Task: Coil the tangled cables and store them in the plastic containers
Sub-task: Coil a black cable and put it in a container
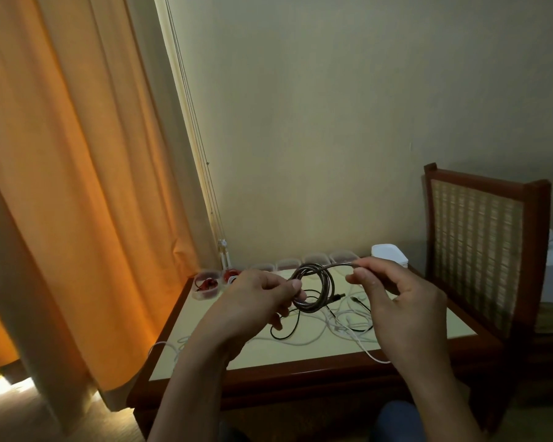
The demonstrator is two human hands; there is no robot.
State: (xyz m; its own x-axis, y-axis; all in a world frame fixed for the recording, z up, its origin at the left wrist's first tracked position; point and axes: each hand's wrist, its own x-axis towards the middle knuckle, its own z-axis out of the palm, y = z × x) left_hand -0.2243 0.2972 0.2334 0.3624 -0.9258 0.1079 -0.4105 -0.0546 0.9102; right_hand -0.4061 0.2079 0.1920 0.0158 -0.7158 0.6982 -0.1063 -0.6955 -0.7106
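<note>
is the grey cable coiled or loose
Mostly coiled: the grey braided cable forms loops in the left hand, its tail pinched by the right hand.

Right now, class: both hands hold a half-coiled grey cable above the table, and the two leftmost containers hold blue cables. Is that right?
Not quite. The head view shows red cables, not blue, in the two leftmost containers. The rest stands: left hand and right hand hold the grey cable above the table.
</note>
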